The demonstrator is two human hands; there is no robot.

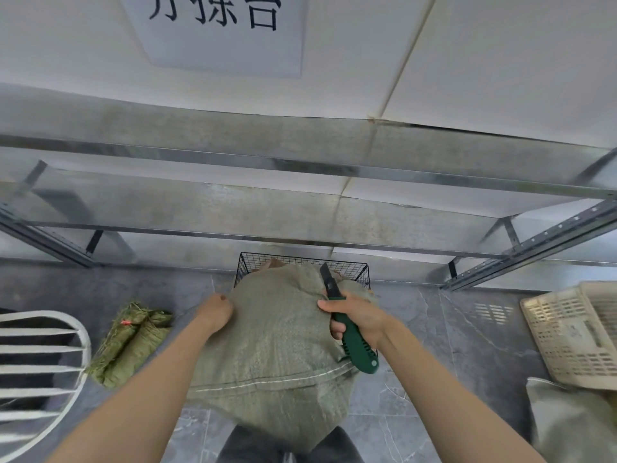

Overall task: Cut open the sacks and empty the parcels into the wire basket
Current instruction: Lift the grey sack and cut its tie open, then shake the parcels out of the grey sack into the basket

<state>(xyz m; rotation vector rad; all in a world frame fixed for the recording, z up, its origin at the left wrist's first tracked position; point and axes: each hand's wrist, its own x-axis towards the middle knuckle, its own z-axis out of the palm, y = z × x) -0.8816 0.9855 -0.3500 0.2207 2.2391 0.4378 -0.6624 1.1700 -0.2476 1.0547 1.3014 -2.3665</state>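
A grey-green woven sack is held up over the black wire basket, its far end tipped into the basket. Brown parcels show at the sack's mouth inside the basket. My left hand grips the sack's left side. My right hand holds the sack's right side together with a green-handled utility knife, whose black blade end points up toward the basket.
Folded green sacks lie on the grey tiled floor at the left. A white chair back stands at far left. A cream plastic crate and another sack sit at right. Metal shelving runs behind the basket.
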